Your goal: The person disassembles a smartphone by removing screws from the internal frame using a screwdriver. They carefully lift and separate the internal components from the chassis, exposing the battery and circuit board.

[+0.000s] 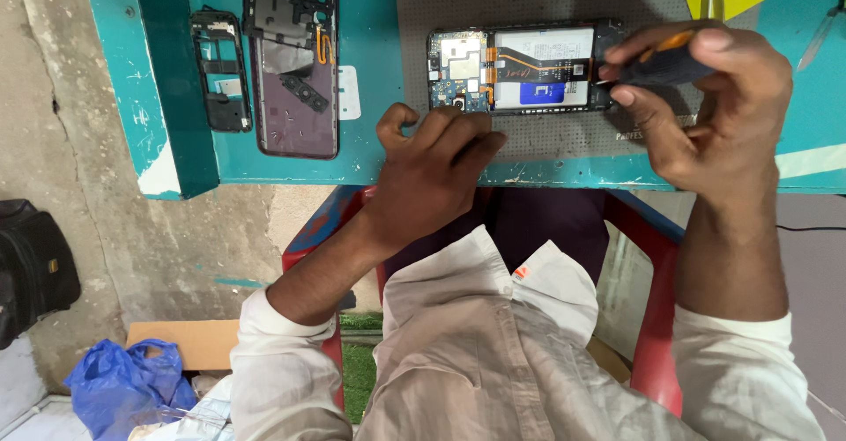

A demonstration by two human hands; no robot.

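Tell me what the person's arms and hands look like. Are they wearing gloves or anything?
No gloves: the left hand and right hand are both bare, with no rings or watch showing. Each arm wears a pale cream shirt sleeve rolled back near the elbow, leaving the forearms uncovered. The cloth looks creased.

Soft even daylight, faint shadows, sharp centre, slight wide-angle stretch at edges, no glare.
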